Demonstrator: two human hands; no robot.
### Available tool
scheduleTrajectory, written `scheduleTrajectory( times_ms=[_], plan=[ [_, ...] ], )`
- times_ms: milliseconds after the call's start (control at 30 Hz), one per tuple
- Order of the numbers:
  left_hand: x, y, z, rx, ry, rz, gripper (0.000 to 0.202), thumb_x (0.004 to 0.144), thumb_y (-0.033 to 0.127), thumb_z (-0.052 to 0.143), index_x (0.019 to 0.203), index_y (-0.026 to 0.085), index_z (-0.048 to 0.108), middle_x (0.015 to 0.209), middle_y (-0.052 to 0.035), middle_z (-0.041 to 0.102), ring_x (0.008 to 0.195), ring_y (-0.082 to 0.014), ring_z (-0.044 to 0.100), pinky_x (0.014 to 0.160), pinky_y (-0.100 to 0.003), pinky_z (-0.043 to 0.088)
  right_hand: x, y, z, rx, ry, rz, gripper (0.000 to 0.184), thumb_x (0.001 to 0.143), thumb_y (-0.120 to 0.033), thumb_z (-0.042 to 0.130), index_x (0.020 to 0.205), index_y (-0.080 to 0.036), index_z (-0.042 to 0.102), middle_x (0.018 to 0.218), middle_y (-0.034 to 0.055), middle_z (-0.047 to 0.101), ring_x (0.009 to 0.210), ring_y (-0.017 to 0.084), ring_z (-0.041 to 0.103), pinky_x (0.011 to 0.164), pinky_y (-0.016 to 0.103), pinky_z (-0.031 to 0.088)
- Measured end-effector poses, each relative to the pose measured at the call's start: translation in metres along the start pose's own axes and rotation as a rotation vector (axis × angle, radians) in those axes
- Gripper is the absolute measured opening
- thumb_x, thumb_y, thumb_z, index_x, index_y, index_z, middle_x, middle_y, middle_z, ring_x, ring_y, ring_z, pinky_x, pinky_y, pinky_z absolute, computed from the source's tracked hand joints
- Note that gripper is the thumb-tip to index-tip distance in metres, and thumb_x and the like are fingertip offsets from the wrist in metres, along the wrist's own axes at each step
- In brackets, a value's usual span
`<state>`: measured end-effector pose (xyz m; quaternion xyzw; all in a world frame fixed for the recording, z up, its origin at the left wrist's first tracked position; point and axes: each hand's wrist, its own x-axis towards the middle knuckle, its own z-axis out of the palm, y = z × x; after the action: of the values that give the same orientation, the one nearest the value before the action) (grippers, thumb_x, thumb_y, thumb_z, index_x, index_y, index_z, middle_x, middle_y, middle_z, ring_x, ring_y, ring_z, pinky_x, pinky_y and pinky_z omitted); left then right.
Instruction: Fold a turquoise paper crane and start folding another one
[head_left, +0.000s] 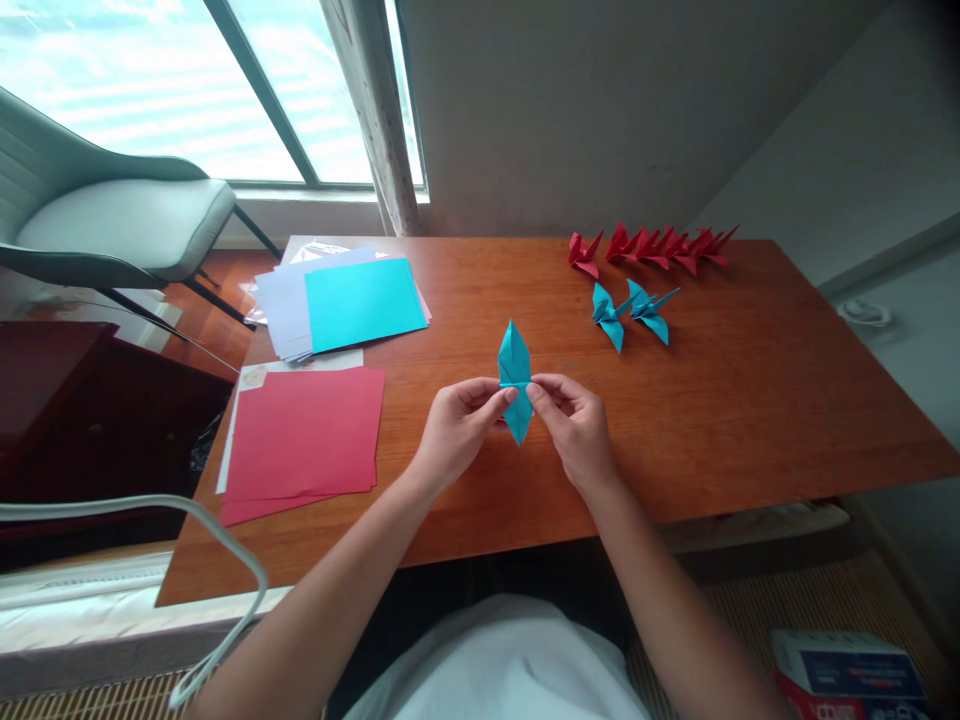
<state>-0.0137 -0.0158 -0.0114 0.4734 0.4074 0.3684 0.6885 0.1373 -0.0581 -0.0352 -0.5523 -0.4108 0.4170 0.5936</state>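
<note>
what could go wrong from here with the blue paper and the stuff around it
The left hand and right hand pinch the folded blue paper near its middle, so a hard pull might tear it. The red sheets lie close to the left forearm, which could nudge them askew.

Free room right of the fingers (546, 402), blue cranes (649, 317) beyond

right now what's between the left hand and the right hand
The folded blue paper, pinched by the left hand and right hand, as the head view shows.
</note>
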Motion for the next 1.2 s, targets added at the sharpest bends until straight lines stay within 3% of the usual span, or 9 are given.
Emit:
scheduleTrajectory(
  times_ms=[300, 800, 967, 1200],
  plan=[
    [-0.0016, 0.0002, 0.0003, -0.031, -0.013, -0.006, 0.036, 0.076, 0.049, 0.083, 0.087, 0.015, 0.077, 0.081, -0.0036, 0.075, 0.073, -0.0154, 0.067, 0.071, -0.026, 0.057, -0.0004, -0.0028, -0.0007, -0.089, -0.007, -0.137, 0.011, 0.090, -0.035, 0.071, 0.091, -0.024, 0.073, 0.087, -0.0003, 0.073, 0.082, 0.016, 0.068, 0.074, 0.027, 0.055],
    [-0.0014, 0.0022, 0.0023, -0.051, -0.038, -0.005, 0.037, 0.073, 0.047, 0.085, 0.088, 0.014, 0.077, 0.081, -0.0043, 0.075, 0.073, -0.0156, 0.067, 0.070, -0.025, 0.057, -0.0005, -0.0029, 0.0003, 0.009, -0.044, -0.061, 0.013, 0.087, -0.037, 0.075, 0.089, -0.025, 0.071, 0.084, -0.0016, 0.072, 0.079, 0.016, 0.068, 0.073, 0.026, 0.056],
    [-0.0032, 0.0055, 0.0008, -0.047, -0.071, -0.013, 0.041, 0.081, 0.054, 0.076, 0.089, 0.013, 0.077, 0.081, -0.0054, 0.075, 0.074, -0.0175, 0.068, 0.073, -0.029, 0.058, -0.0006, -0.0034, -0.0001, 0.039, -0.047, -0.052, 0.013, 0.087, -0.037, 0.075, 0.090, -0.025, 0.071, 0.084, -0.0013, 0.072, 0.079, 0.015, 0.067, 0.073, 0.026, 0.056],
    [-0.0012, 0.0008, 0.0017, 0.013, -0.029, 0.025, 0.037, 0.079, 0.050, 0.079, 0.084, 0.014, 0.076, 0.077, -0.0032, 0.072, 0.070, -0.0144, 0.064, 0.068, -0.025, 0.054, -0.0011, -0.0027, 0.0004, 0.008, -0.043, -0.066, 0.014, 0.087, -0.038, 0.074, 0.088, -0.024, 0.070, 0.084, -0.0008, 0.072, 0.078, 0.016, 0.067, 0.072, 0.027, 0.055]
  ],
)
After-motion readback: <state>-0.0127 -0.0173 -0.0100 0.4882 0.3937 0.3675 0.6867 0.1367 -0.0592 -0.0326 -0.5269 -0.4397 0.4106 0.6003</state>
